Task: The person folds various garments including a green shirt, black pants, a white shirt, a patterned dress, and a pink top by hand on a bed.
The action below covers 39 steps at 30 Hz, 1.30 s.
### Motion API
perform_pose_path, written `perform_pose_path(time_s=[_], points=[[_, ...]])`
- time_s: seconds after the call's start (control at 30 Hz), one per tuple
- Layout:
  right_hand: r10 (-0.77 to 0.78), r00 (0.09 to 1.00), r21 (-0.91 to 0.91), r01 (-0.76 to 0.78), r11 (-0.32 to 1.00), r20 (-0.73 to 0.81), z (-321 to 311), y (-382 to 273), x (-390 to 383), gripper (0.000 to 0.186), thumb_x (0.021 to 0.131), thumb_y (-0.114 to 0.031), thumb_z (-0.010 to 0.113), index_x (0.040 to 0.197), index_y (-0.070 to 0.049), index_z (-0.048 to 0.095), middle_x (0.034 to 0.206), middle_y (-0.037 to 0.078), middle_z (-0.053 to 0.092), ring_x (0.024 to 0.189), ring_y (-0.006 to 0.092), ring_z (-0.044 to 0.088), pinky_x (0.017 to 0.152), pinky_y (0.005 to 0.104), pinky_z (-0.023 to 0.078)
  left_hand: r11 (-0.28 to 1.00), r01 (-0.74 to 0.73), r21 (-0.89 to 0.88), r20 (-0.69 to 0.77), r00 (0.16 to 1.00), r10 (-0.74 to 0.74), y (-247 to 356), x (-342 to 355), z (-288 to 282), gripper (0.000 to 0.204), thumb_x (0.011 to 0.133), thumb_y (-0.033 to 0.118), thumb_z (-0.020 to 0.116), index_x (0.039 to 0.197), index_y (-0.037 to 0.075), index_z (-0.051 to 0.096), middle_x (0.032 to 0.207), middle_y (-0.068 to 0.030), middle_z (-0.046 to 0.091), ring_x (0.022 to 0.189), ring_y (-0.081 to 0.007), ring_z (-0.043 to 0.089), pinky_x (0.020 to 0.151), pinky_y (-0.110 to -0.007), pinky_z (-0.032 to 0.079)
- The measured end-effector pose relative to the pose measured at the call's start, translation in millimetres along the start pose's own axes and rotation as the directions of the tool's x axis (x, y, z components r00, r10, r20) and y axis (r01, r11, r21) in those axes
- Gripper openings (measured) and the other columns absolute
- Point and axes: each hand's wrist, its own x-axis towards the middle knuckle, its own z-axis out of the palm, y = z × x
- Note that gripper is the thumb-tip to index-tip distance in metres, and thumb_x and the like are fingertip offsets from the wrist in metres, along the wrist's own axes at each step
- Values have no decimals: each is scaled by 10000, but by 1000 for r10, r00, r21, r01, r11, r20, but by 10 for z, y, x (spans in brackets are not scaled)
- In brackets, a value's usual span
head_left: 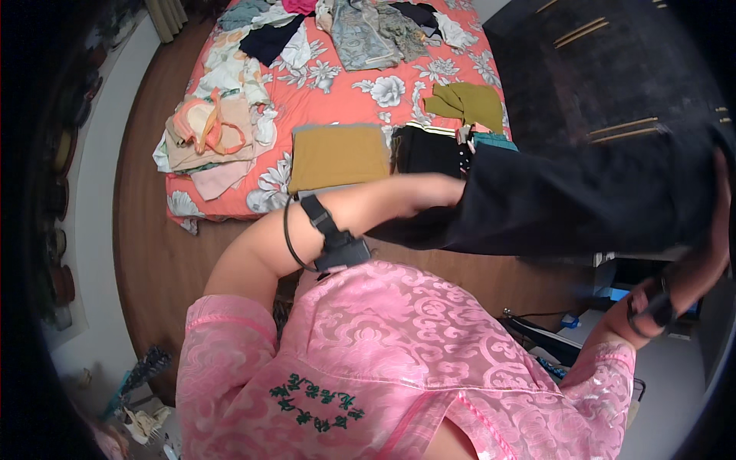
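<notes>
A large black garment (567, 199) is stretched in the air between my two hands, blurred in places; its exact kind cannot be told. My left hand (441, 192) reaches across my front and holds up the garment's left end, its fingers hidden in the cloth. Far to the right, at the rim of the picture, my right hand (719, 207) is closed round the other end, partly cut off by the dark border. The cloth hangs in front of the bed's near right corner.
The bed (383, 90) has a coral floral sheet. On it lie a folded mustard cloth (339, 157), a folded black piece (429, 151), an olive garment (466, 103) and a left-hand clothes pile (211, 138). A dark wardrobe (598, 69) stands at right, a pale desk (652, 368) lower right.
</notes>
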Motion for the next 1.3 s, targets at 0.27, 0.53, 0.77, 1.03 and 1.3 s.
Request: perform_pose_path(time_s=[0.27,0.53,0.77,1.03,1.3], points=[[-223,848,379,28,925,482,2424,369,-947,321,777,-128,670,1073,-15,620,899,138,660,822,170,624,757,290,484,636,-488,598,281,871,404,-736,316,259,370,915,239,501,1236,55,494,1166,-77,585,1035,-180,572,924,-280,425],[-161,536,445,-456,770,828,2600,156,-2086,342,783,-186,674,1063,0,618,919,179,655,799,261,637,714,338,490,95,-566,819,448,735,509,-388,426,-355,364,890,205,540,1211,36,515,1200,-93,563,1081,-201,547,952,-294,411],[-239,477,523,-651,550,846,2644,172,-2664,322,811,-209,646,1036,19,617,869,139,662,802,209,632,733,313,493,-20,-322,947,289,819,496,370,238,-693,373,873,170,548,1218,32,508,1218,-98,550,1095,-205,539,962,-304,408],[-788,264,364,-930,-55,555,2669,-545,-2653,361,942,-242,486,1202,3,536,1107,93,617,971,146,593,848,301,473,231,-51,972,-102,791,604,864,-17,-625,398,856,128,545,1238,34,488,1234,-99,538,1098,-204,537,966,-313,408],[-907,293,-67,-943,-327,302,3030,-1531,-2506,473,953,-283,437,1362,-60,354,1279,138,498,1100,249,527,943,357,423,791,-248,560,-494,666,559,267,-206,-559,429,839,86,543,1258,35,468,1250,-99,525,1101,-203,534,970,-323,409]])
